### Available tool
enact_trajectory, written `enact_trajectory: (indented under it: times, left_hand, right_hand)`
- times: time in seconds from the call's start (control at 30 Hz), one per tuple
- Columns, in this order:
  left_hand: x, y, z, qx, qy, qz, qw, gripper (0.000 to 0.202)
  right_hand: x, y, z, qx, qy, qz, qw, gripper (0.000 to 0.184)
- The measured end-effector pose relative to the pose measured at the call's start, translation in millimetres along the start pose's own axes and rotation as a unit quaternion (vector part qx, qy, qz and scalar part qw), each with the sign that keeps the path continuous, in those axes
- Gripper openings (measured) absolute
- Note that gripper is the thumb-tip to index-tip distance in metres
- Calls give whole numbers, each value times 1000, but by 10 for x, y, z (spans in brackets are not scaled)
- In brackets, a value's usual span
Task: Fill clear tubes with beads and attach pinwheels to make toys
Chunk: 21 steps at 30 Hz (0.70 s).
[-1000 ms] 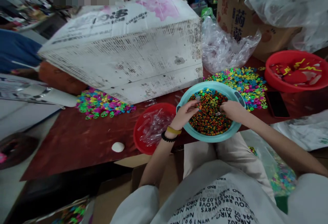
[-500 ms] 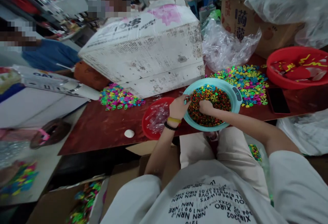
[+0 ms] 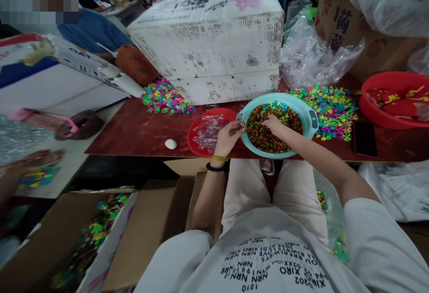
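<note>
"Where's the bowl now?"
"Just right of the frame's centre: my blue bowl (image 3: 307, 128), small mixed-colour beads (image 3: 268, 140) inside, right at the near edge of the red table (image 3: 147, 132)."
"And your right hand (image 3: 275, 125)?"
"Swung across! A second ago it was over the right side of the beads; now it's down in their left half. Fingers look bunched, but whether they're closed on any beads, I can't tell."
"The left hand (image 3: 229, 137)?"
"Off the beads and out to the bowl's left rim, thumb and fingers pinched together, it seems, on a clear piece (image 3: 239, 119) too small to name."
"So what does that mean?"
"I'd say my hands have split the work: right among the beads, left beside them, near each other but apart."
"And around you?"
"Red dish (image 3: 191, 137) just left of the bowl, clear plastic (image 3: 208, 136) in it. Coloured plastic pieces (image 3: 335, 107) heaped beyond on the right, a phone (image 3: 365, 139) beside them. White box (image 3: 231, 56), upper middle!"
</note>
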<state>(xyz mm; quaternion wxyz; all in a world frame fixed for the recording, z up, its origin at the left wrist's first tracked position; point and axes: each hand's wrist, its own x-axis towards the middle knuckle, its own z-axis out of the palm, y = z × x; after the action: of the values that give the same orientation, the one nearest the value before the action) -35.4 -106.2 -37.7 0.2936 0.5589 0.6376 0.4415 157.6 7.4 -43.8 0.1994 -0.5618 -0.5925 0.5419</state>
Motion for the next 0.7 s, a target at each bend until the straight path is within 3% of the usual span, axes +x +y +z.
enact_trajectory:
  times: [0.17, 0.33, 0.5, 0.7]
  left_hand:
    - [-94, 27, 61, -38, -10, -4, 999, 49]
    - [-188, 106, 66, -28, -29, 1, 999, 54]
    - [-117, 203, -6, -12, -75, 19, 997, 53]
    - [138, 311, 47, -103, -114, 22, 988, 50]
  right_hand:
    - [-97, -48, -234, 18, -42, -3, 999, 38]
    - [-238, -42, -489, 34, -46, -17, 998, 60]
    - [-319, 31, -684, 52, -59, -21, 997, 37]
    - [-411, 195, -805, 103, -103, -99, 984, 35]
